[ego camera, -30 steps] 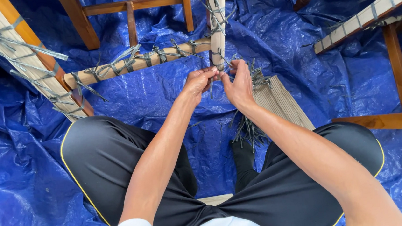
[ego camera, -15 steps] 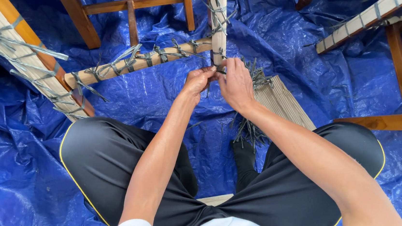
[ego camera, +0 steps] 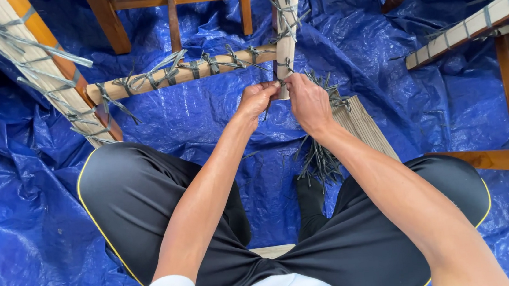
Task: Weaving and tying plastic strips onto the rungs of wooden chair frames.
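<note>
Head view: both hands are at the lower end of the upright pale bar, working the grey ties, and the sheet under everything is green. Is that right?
Not quite. In the head view the sheet is blue, not green. The rest holds: left hand and right hand meet at the lower end of the upright pale bar, at its grey ties.

upright pale slat (ego camera: 287, 30), grey-tied, pinched low
</note>
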